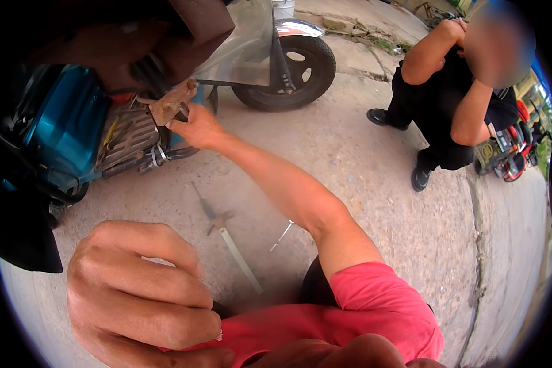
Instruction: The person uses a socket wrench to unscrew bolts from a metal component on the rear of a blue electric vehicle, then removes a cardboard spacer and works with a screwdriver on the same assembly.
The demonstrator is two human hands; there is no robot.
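Close to the camera at lower left, my left hand (pixel 144 288) is raised with its fingers curled in; whatever they hold, if anything, is hidden. My right arm in a pink sleeve reaches across to the upper left. There my right hand (pixel 201 127) grips a dirty brown crumpled piece (pixel 172 105), perhaps a rag or worn glove, above the slatted footboard (pixel 132 138) of a teal electric vehicle (pixel 73 116). A yellow-handled tool (pixel 112 132) lies on that footboard. On the ground between my arms rest a long pale flat bar with a crosspiece (pixel 239 257) and a thin T-shaped metal tool (pixel 282 236).
The vehicle's black front wheel (pixel 306 73) stands beyond my right hand, beside a clear plastic sheet (pixel 248 49). A person in black (pixel 438 116) is at the far right, both arms raised. Behind them stands a red machine (pixel 515 162). Cracked concrete (pixel 398 214) spreads around.
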